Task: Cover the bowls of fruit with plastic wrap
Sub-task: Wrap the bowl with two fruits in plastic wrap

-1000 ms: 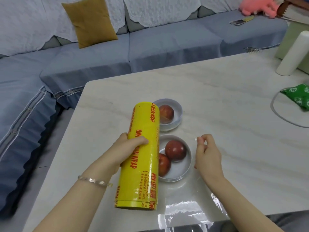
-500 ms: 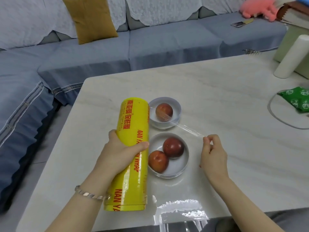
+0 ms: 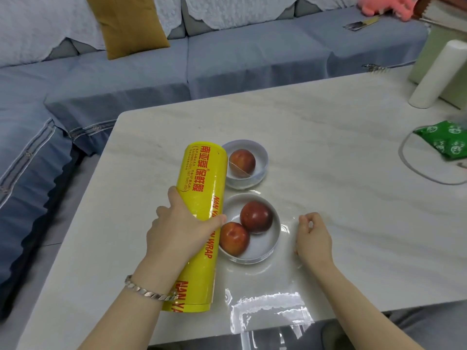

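A yellow roll of plastic wrap (image 3: 199,198) lies lengthwise just left of two white bowls. My left hand (image 3: 177,228) grips the roll at its middle. The near bowl (image 3: 274,245) holds two red fruits (image 3: 255,216), the far bowl (image 3: 262,157) holds one (image 3: 241,161). A clear sheet of wrap (image 3: 288,223) stretches from the roll over the near bowl to my right hand (image 3: 312,238), which pinches its edge low beside the bowl's right rim. The film's far edge crosses the far bowl's fruit.
The marble table (image 3: 328,147) carries a white cylinder (image 3: 437,77) and a green packet (image 3: 447,142) inside a grey cable loop at the right. A blue sofa with a mustard cushion (image 3: 126,24) runs behind and to the left. Loose film glints at the table's near edge.
My right hand has dropped from raised to table level beside the near bowl, drawing the film down over it. The roll has shifted a little left and lower.
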Tool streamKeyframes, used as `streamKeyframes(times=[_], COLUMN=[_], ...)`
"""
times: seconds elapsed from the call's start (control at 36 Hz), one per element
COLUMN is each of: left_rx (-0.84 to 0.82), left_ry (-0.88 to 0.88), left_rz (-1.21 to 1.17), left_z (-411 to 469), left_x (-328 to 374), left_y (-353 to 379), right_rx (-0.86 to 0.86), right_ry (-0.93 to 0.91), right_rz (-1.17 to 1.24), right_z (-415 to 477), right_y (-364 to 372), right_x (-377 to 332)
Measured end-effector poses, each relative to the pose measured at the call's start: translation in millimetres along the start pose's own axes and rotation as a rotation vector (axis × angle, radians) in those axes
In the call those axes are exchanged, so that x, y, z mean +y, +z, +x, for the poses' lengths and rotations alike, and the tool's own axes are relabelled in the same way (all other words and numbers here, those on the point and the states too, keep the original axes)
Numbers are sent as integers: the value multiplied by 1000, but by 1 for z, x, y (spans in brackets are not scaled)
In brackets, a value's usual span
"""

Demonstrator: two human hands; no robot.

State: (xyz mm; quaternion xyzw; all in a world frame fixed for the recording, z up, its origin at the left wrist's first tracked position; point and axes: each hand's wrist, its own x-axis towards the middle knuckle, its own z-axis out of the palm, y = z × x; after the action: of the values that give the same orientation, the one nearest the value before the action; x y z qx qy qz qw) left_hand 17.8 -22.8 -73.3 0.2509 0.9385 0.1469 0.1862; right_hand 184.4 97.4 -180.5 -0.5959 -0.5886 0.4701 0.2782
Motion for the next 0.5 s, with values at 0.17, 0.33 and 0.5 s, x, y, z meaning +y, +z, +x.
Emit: streamKeyframes(times=[0.17, 0.33, 0.5], left_rx=[-3, -13, -27], left_ry=[-17, -32, -19], left_rz=[-41, -64, -169], left_z=[2, 4, 3], left_x=[-6, -8, -8], left_y=[0, 0, -2], right_rx=[-52, -58, 15], right_ry=[5, -8, -47], right_rz=[12, 3, 48], right_z=[-2, -3, -6], right_y=[3, 11, 4], right_x=[0, 3, -2])
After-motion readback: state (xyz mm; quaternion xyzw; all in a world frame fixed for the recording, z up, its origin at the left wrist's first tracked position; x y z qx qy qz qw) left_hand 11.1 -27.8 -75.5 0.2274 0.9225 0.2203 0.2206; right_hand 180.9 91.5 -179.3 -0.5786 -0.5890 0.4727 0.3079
